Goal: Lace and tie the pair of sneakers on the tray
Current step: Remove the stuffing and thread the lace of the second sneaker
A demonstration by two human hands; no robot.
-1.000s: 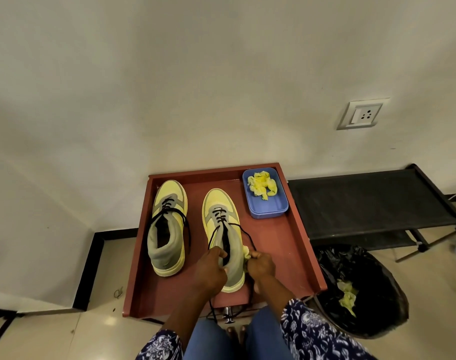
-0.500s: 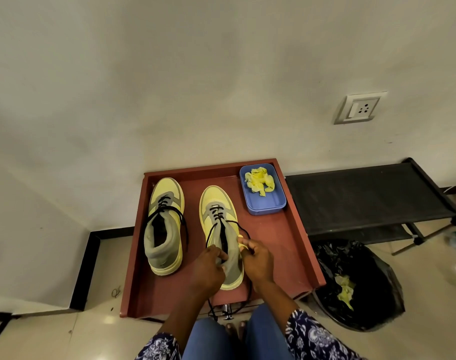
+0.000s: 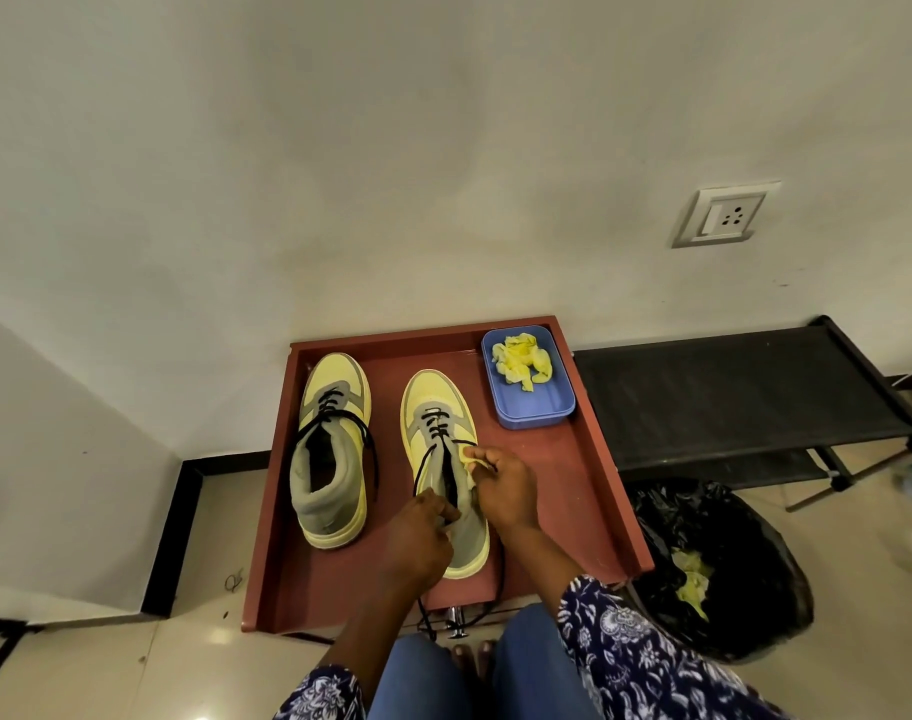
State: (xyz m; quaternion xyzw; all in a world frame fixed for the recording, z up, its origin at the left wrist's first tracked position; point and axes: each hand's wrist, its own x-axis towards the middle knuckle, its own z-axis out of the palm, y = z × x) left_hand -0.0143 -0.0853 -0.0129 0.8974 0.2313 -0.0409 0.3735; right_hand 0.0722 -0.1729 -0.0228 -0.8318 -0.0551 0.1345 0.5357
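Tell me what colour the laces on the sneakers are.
Black, on both sneakers: the left sneaker in the head view shows it best.

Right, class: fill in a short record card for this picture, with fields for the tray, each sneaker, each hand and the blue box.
tray: reddish, low rim, holds both sneakers
left sneaker: black lace loose, untied
right sneaker: partly laced, both hands on it
left hand: pinches black lace by the collar
right hand: holds lace and a yellow scrap
blue box: far right corner, crumpled yellow paper inside
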